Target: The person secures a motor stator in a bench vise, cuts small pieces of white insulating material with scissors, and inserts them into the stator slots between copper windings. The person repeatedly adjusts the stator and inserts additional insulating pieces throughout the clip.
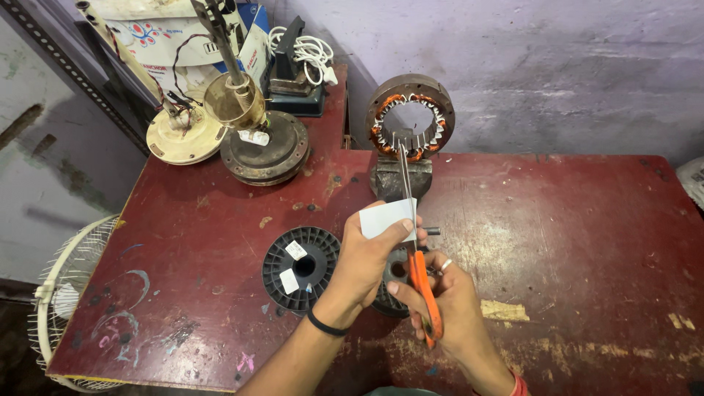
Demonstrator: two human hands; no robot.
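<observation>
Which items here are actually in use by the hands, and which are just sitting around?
In use: left hand, white paper piece, right hand, orange-handled scissors.

Lying about: stator ring, black spool, motor housings, fan guard, red table.

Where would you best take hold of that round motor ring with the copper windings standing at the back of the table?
Probably by the top arc of the stator ring, coming down from above. It stands upright on a metal block, so fingers can pinch its flat iron rim front-to-back, avoiding the copper windings inside.
</observation>
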